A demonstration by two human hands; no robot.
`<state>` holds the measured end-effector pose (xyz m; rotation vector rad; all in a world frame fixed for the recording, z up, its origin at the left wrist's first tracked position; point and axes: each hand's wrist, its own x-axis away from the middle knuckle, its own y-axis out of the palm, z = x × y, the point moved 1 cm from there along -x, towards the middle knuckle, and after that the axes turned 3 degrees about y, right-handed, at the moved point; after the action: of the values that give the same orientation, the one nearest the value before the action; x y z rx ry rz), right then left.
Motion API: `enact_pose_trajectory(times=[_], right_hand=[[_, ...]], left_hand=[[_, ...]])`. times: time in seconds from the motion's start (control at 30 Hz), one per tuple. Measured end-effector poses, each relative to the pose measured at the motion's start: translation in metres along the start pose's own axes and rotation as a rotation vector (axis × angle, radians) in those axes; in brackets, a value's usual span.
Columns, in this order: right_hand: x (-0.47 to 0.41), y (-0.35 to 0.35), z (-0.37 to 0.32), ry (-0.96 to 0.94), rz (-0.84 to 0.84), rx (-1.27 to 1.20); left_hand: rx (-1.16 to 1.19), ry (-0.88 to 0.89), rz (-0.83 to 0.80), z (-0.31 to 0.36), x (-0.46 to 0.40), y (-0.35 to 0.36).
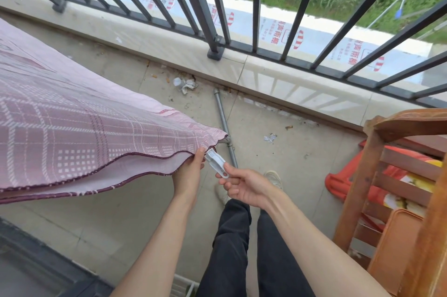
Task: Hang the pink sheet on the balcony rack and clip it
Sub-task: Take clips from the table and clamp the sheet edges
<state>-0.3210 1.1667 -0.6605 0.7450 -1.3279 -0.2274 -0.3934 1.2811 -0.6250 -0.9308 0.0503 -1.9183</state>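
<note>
Our two bare forearms reach out over our black trousers (232,248), and from there we read the scene leftward first. Far left, the pink plaid woven sheet with its dark purple scalloped hem (79,122) is already draped over the rack, both layers hanging and spreading wide; we judge the hanging part largely done. Its weave shows white grid lines and small white squares on dusty pink, and the underside is a paler pink. It looks dry enough to hold a soft, wavy edge.

Our left hand (189,170) pinches the hem near the sheet's corner, thumb on top, fingers underneath the fabric. Just beside that thumb, the white plastic clothes peg (217,163) points its ribbed jaw end toward the corner; it has not yet bitten the cloth. Our right hand (244,186) grips the peg's tail between thumb and forefinger, the other fingers loosely curled.

Beyond the corner, the grey metal rack tube (226,127) shows where the sheet ends. Clipping is what remains, as far as we can judge; whether other pegs are already on, we cannot tell.
</note>
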Motion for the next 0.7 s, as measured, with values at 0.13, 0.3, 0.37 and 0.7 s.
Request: enact_pose_trajectory(times=[0.13, 0.3, 0.37, 0.7], right_hand=[[-0.004, 0.002, 0.002, 0.014, 0.003, -0.01], [-0.011, 0.006, -0.003, 0.002, -0.011, -0.056], [-0.014, 0.011, -0.005, 0.005, -0.023, -0.045], [-0.011, 0.022, -0.018, -0.062, 0.051, 0.255]], left_hand=[[-0.053, -0.024, 0.104, -0.008, -0.002, 0.005], [-0.026, -0.018, 0.164, -0.011, -0.002, 0.006], [-0.012, -0.035, 0.187, -0.014, -0.001, 0.006], [-0.164, 0.039, 0.135, -0.007, 0.006, 0.006]])
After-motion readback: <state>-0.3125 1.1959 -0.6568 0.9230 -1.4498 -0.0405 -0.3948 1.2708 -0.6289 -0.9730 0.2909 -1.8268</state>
